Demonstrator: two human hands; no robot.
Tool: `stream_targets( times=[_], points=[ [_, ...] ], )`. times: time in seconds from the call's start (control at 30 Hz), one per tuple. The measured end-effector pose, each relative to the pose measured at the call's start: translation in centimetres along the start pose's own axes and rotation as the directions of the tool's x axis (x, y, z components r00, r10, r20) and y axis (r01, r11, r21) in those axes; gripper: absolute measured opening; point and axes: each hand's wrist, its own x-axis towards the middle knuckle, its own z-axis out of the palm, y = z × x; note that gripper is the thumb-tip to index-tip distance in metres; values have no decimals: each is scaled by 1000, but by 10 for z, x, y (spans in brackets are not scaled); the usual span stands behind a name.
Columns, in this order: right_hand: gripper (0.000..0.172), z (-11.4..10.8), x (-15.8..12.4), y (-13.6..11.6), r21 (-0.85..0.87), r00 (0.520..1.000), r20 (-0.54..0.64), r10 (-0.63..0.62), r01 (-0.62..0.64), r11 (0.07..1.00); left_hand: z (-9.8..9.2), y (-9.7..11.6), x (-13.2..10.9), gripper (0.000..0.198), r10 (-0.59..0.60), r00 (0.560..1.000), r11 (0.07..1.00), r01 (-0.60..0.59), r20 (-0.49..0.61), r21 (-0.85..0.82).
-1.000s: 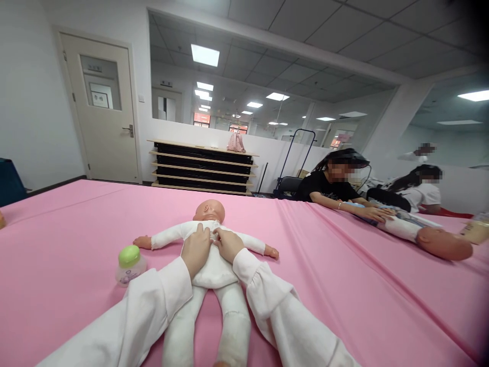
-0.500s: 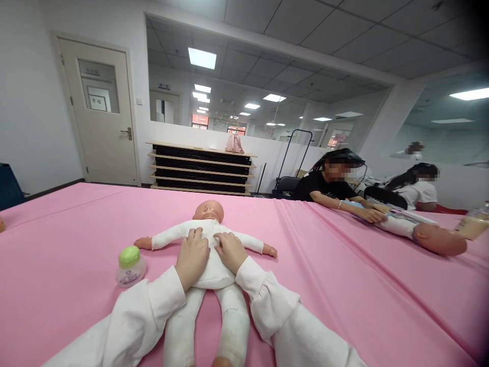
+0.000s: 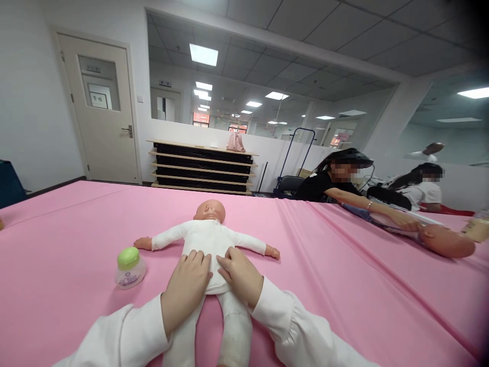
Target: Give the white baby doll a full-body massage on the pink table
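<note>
A baby doll (image 3: pixel 202 237) with a white cloth body lies stretched out on the pink-covered table, its bald head pointing away from me and its arms spread. My left hand (image 3: pixel 188 283) rests on the left side of its lower trunk, palm down, fingers slightly bent. On the right side of the trunk lies my right hand (image 3: pixel 241 275), also palm down with fingers apart. A narrow strip of white cloth shows between the two hands. Left of the doll stands a small clear jar (image 3: pixel 130 267) with a green lid.
Pink cloth (image 3: pixel 69 244) covers the wide table. To the right, a person in black (image 3: pixel 317 184) reaches over another doll (image 3: pixel 446 240). A bottle (image 3: pixel 477 227) stands at the far right edge. Behind the table is a stack of boards (image 3: pixel 202 165) with a pink backpack (image 3: pixel 236 141).
Both my hands have slid down the doll's trunk toward me, from the upper part to near the hips. The person at right has stretched an arm toward their doll's head.
</note>
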Motion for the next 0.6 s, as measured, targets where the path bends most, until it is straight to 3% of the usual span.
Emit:
stream_targets(
  times=[0.17,0.33,0.47,0.6],
  points=[
    [31,-3,3,-6,65,999,37,28,-30,997,0,6,1,36,33,999,999,-33,39,11],
    [28,-5,23,1,89,1000,-5,8,-8,996,4,3,14,36,34,997,999,-36,68,20],
    [45,-4,43,9,92,1000,-29,7,-4,996,7,-4,32,32,43,999,999,-43,3,-24],
    [42,-4,58,12,82,999,-32,38,-35,996,10,-12,49,28,53,995,997,-58,-87,-48]
  ],
)
